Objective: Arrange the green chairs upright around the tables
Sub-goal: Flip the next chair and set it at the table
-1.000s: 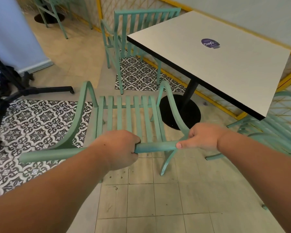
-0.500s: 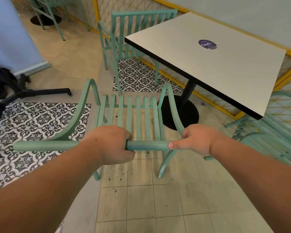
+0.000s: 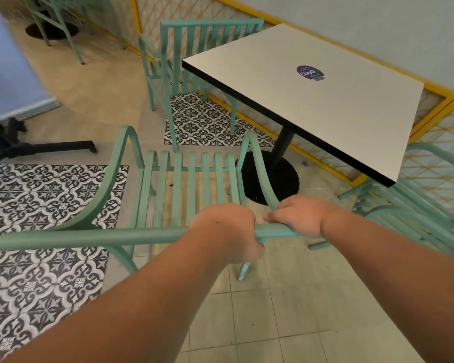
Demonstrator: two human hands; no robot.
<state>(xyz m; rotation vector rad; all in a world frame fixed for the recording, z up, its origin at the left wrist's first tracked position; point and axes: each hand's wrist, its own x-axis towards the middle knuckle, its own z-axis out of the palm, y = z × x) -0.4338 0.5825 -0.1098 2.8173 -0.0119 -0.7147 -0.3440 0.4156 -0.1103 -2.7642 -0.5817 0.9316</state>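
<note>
Your left hand (image 3: 223,231) is curled over the top rail (image 3: 89,238) of the green chair (image 3: 189,184) right in front of you, knuckles up and fingers wrapped under the bar. Your right hand (image 3: 296,216) grips the same rail at its right end, where the curved armrest meets it, with the fingers closed round the bar. The two hands sit close together, both on the right half of the rail.

The chair is upright on the floor (image 3: 273,323), its back towards you and its slatted seat pointing away. Its left side is over the patterned tiles (image 3: 37,205) and its right side is over the plain ones. Its right armrest is just beside the black pedestal base (image 3: 273,176) of the table (image 3: 312,113), off the table's near-left edge and not under the top.

A second green chair (image 3: 194,48) stands upright at the table's far-left corner. A third green chair (image 3: 417,205) sits by the near-right corner; it is blurred, so you cannot tell how it stands. A purple sticker (image 3: 309,73) lies near the middle of the tabletop. The legs of a black stand (image 3: 37,148) reach across the floor on your left.
</note>
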